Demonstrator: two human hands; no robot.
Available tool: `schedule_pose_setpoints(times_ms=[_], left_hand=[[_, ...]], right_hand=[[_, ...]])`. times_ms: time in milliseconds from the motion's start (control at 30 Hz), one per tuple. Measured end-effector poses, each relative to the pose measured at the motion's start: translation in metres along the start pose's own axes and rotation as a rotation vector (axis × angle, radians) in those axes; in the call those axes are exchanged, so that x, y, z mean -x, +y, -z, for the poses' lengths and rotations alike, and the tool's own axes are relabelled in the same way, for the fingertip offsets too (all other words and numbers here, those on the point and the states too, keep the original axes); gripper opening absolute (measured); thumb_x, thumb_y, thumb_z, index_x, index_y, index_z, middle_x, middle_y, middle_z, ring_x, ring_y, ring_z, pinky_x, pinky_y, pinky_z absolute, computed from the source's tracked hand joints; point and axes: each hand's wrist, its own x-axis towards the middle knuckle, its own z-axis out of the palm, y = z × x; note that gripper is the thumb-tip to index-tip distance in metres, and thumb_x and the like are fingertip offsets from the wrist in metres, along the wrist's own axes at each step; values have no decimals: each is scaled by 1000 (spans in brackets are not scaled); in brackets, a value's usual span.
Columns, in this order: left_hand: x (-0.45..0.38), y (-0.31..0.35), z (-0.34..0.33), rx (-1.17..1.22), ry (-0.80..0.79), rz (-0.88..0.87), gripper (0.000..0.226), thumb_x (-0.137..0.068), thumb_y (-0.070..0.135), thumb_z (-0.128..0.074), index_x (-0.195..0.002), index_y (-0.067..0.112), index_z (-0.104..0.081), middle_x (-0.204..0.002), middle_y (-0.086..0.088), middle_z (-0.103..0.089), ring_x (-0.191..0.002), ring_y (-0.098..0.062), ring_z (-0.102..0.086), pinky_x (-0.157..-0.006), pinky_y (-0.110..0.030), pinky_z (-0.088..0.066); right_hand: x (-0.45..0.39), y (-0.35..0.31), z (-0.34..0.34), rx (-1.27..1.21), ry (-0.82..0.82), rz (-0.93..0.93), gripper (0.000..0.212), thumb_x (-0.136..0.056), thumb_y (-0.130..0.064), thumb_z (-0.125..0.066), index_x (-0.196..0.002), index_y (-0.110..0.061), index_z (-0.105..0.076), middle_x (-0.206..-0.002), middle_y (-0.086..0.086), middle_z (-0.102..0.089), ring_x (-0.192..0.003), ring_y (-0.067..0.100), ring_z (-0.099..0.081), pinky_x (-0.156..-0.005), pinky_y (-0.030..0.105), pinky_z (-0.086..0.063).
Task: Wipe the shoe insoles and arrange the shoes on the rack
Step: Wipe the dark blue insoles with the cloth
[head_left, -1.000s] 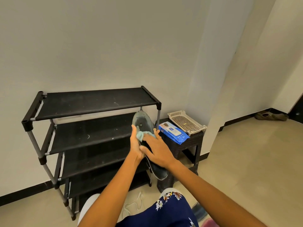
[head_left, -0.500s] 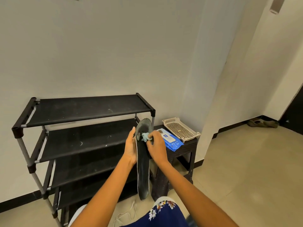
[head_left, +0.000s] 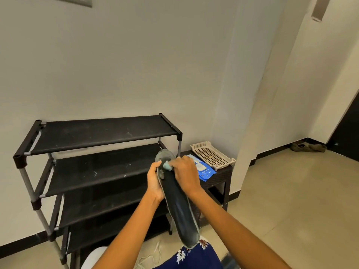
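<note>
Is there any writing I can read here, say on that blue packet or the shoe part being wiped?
Blue wipes packet: its white label carries print, too small and blurred to read.
Insole: no text visible.
Cream basket and black shoe rack: no labels visible.
So nothing here is legible.

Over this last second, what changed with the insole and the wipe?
The right hand carried the wipe from the insole's middle up toward its toe end. The left hand kept gripping the insole's edge. The rack and wipes pack stayed put.
</note>
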Motion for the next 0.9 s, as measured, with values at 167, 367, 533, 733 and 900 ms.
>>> schedule_pose_setpoints(times_ms=[167,367,533,733,900], left_hand=[[0,7,-6,21,6,-20,43,-89,40,-44,-96,7,-70,-93,-13,-68,-83,-23,-66,-81,-34,-49],[-1,7,0,55,61,-53,46,-90,40,-46,-86,6,-77,-95,-15,-71,-82,-22,-69,-80,-33,-53],[7,-1,-23,28,61,-45,40,-90,38,-42,-96,9,-67,-86,-12,-67,-82,-23,-62,-80,-34,-47],[1,9,-5,39,27,-54,50,-90,40,-42,-83,6,-77,-93,-14,-70,-78,-22,-69,-82,-34,-49],[13,6,-9,-24,-57,-3,50,-93,41,-40,-84,9,-77,-87,-11,-71,-76,-19,-69,-74,-31,-55]], right_hand=[[-10,-9,3,-17,-1,-17,15,-88,-13,-58,-95,-14,-71,-88,6,-69,-89,20,-57,-86,34,-42],[18,-15,3,-38,-73,104,11,-86,-16,-61,-89,-14,-71,-83,4,-67,-82,18,-58,-79,34,-46],[-31,-6,15,22,-13,-96,20,-92,-11,-51,-98,-9,-70,-91,10,-66,-89,25,-54,-82,33,-37],[18,-24,9,-89,-73,-77,13,-85,-21,-59,-79,-14,-68,-78,3,-63,-79,16,-53,-76,34,-46],[-8,-11,23,-164,84,-287,16,-89,-17,-56,-96,-13,-70,-90,5,-64,-85,16,-52,-72,31,-42]])
